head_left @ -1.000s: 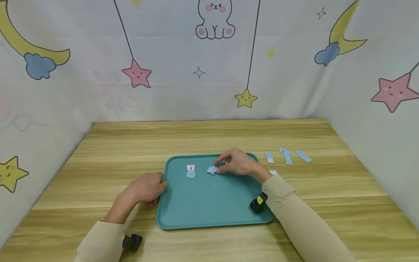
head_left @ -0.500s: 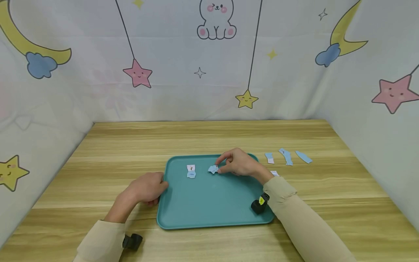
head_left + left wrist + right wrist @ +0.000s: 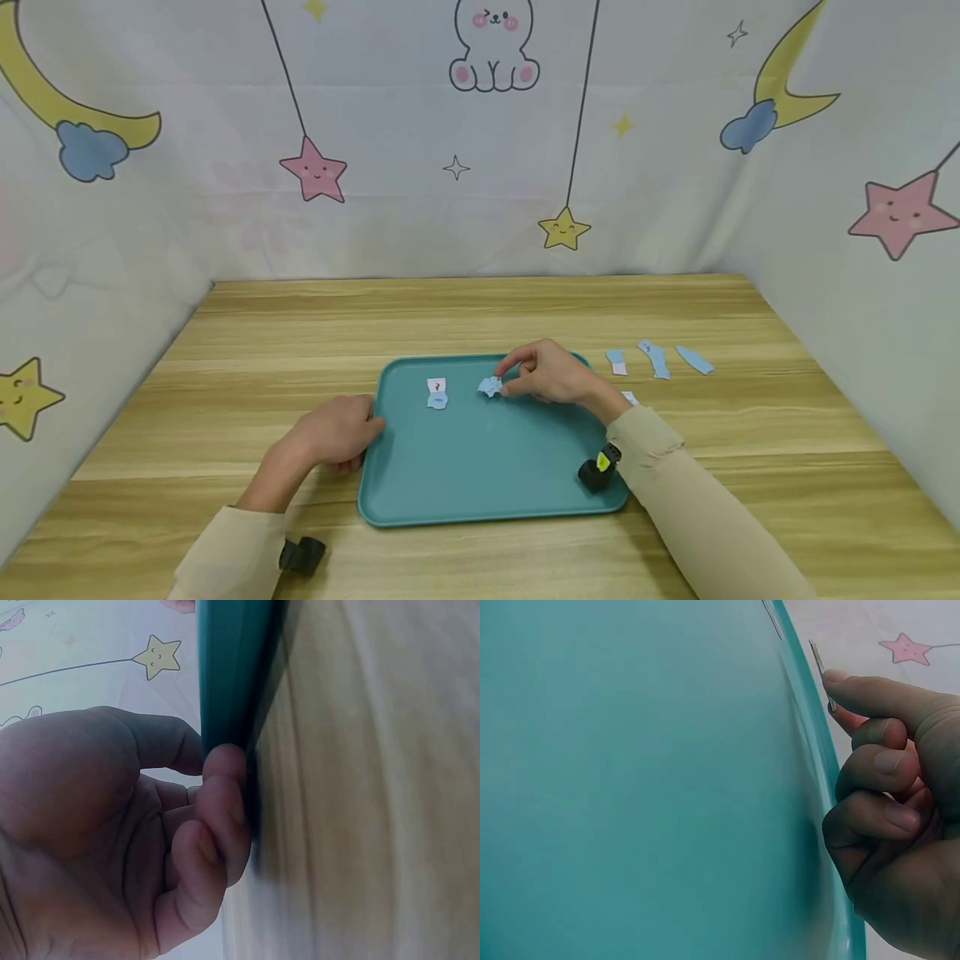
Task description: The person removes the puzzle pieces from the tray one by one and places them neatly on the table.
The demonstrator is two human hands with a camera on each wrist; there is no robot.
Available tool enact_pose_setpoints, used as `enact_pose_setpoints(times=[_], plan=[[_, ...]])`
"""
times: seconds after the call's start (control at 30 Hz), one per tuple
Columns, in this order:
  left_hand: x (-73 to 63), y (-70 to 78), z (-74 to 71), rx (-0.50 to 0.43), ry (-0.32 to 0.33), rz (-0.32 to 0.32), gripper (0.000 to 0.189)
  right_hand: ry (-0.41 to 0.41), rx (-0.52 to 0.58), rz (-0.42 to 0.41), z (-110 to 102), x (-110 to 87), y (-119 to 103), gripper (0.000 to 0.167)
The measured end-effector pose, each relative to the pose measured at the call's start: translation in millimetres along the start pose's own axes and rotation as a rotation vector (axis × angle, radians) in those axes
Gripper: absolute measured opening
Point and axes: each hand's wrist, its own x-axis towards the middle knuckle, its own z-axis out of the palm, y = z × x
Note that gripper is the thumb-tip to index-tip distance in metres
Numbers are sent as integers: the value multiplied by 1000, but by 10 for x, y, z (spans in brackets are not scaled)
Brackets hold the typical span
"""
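Observation:
A teal tray (image 3: 487,467) lies on the wooden table. At its left rim my left hand (image 3: 339,432) grips the edge, thumb on top and curled fingers below; the left wrist view shows the fingers (image 3: 225,802) against the tray's side. My right hand (image 3: 551,373) pinches a small light-blue jagged puzzle piece (image 3: 490,386) between thumb and index finger over the tray's far part. Seen edge-on in the right wrist view, the piece (image 3: 821,671) is thin and held above the tray surface. Left of it, a white-and-blue puzzle piece (image 3: 437,393) lies on the tray.
Right of the tray on the table lie several flat pieces: a blue-and-pinkish one (image 3: 617,362), a long blue one (image 3: 654,359) and a pointed blue one (image 3: 694,359). Another (image 3: 630,397) is partly hidden by the right wrist. A printed cloth (image 3: 375,225) surrounds the table.
My right hand has drifted slightly to the right with the jagged piece still pinched. The left hand keeps its grip on the tray, and the other pieces have not moved.

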Motion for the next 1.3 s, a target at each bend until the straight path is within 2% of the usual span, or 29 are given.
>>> enact_pose_setpoints(times=[0.8,1.3], plan=[[7,-13,3,5,2,-7,25,42,-15,-2,-99,-119,-33,27],[6,-8,-5,3,2,5,24,40,-12,-4,-185,-191,-49,27]])
